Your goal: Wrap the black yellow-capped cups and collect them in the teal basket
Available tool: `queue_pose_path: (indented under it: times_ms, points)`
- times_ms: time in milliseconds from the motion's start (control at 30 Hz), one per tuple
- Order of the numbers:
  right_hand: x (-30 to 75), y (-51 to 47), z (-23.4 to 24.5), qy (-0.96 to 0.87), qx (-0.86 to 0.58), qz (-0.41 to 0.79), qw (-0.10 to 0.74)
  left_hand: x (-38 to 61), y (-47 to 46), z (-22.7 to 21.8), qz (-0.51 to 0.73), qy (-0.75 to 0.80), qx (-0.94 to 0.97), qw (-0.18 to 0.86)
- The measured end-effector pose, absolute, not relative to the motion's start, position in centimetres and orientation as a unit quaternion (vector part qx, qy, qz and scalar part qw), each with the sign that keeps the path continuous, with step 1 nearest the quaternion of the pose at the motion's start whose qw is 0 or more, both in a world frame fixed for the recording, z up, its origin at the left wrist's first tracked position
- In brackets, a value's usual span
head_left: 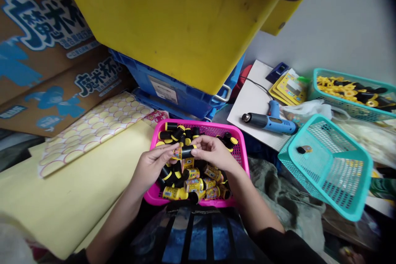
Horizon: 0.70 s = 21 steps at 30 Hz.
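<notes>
My left hand [151, 169] and my right hand [212, 152] meet above a pink plastic basket [198, 123]. Between their fingers is a small black cylinder with yellow ends [185, 153], with a printed yellow label partly showing at its left end. The basket beneath holds a loose heap of similar black cylinders [173, 134] with yellow ends, and several have colourful labels [194, 185] wrapped around them. My hands hide the middle of the heap.
A teal basket [328, 165] tilts to the right, with one small item inside. Behind it, another teal basket [349, 95] holds yellow and black parts. A blue hot glue gun [269, 123] lies on a white board. A sheet of round stickers [93, 128] lies left, below a yellow bin and blue crate.
</notes>
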State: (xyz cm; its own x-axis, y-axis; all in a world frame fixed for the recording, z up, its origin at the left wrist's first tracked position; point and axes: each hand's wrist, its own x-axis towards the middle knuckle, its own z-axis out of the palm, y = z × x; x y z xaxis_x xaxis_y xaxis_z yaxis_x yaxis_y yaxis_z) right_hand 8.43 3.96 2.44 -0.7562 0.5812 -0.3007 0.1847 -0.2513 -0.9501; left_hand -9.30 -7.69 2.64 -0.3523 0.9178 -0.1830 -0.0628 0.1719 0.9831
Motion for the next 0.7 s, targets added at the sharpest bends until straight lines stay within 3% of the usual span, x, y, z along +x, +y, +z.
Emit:
queue_pose_path:
  times_ms: [333,500,700]
  points:
    - [6.6,1.2,1.4,-0.578,-0.282,0.729,0.235,-8.5,-7.7,4.0,0.551,0.587,0.333,0.491]
    - [6.1,0.6,0.9,-0.461,-0.193,0.850,0.168,-7.6,-7.8,4.1,0.570,0.559,0.299,0.522]
    - [6.2,0.7,0.2,-0.467,-0.185,0.851,0.152,-7.0,-8.0,3.2,0.571,0.549,0.283,0.541]
